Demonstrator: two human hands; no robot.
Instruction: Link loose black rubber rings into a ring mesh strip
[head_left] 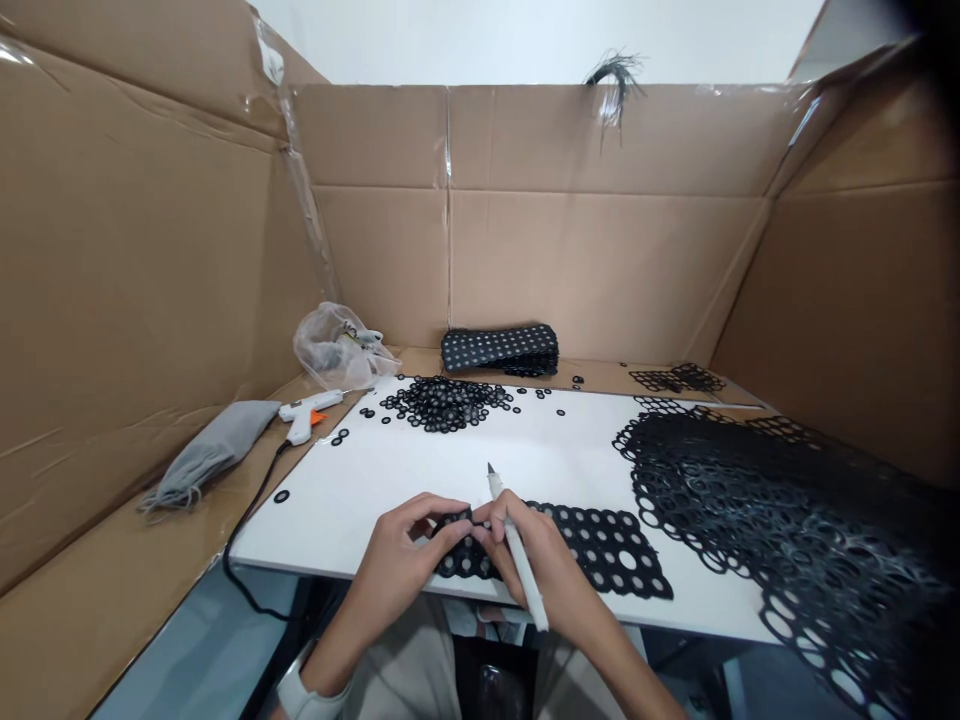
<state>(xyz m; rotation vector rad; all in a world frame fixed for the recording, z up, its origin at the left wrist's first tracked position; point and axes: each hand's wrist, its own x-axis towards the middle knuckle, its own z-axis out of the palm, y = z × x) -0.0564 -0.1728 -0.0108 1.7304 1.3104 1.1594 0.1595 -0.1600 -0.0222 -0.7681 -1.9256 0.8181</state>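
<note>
A black strip of joined rings (pixel 611 550) lies along the front edge of the white board (pixel 352 480). At the strip's left end, my left hand (pixel 412 545) pinches it between thumb and fingers. My right hand (pixel 529 555) holds a white pen-like tool (pixel 525 570) with a dark pointed tip, aimed up and away from the strip. The fingertips of my right hand also meet the strip close to my left thumb. Both hands cover part of the strip, and any small piece between the fingertips is hidden.
Loose black rings (pixel 446 403) are heaped behind. A large black ring mesh (pixel 750 490) spreads over the right side. A white glue gun (pixel 304 415), grey pouch (pixel 214 450) and clear plastic bag (pixel 337 350) sit left. Stacked black strips (pixel 500 350) lie by the cardboard wall (pixel 600 240).
</note>
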